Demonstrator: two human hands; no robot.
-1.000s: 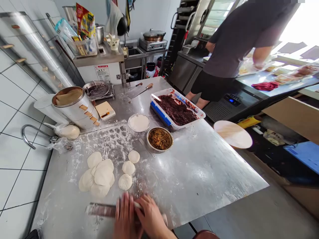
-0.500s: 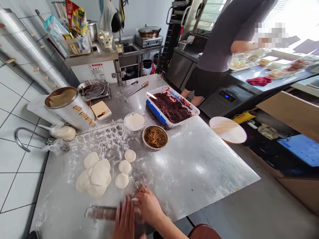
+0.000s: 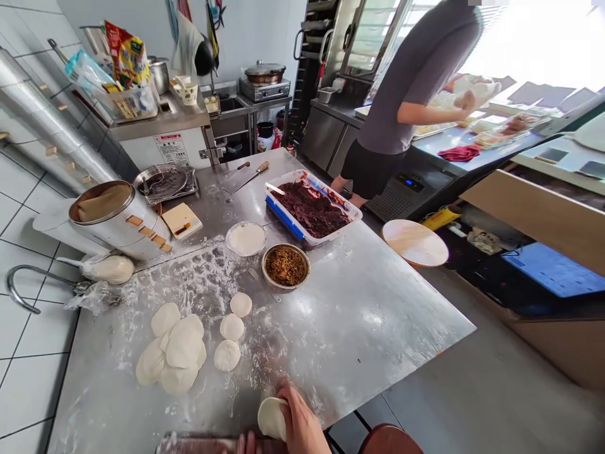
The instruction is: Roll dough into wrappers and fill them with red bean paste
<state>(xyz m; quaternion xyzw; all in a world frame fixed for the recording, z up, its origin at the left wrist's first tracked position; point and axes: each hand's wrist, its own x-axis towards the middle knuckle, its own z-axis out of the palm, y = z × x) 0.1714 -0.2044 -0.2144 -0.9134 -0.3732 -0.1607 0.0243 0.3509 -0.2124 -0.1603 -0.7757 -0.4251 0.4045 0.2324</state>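
Since the earlier frame, my right hand [image 3: 302,425] has lifted off the rolling pin [image 3: 198,443] and now pinches the rim of a flattened dough disc [image 3: 271,417] at the near edge of the counter [image 3: 378,328]. My left hand [image 3: 246,444] shows only fingertips on the pin; its grip I cannot tell. To do the step well, I judge: turn the disc slightly between light strokes. Stacked wrappers [image 3: 172,353] are pale, matte, round; three dough balls [image 3: 231,328] thicker. Flour dusts brushed steel. Crumbly filling fills a metal bowl [image 3: 286,266]; dark paste fills a plastic tray [image 3: 312,208].
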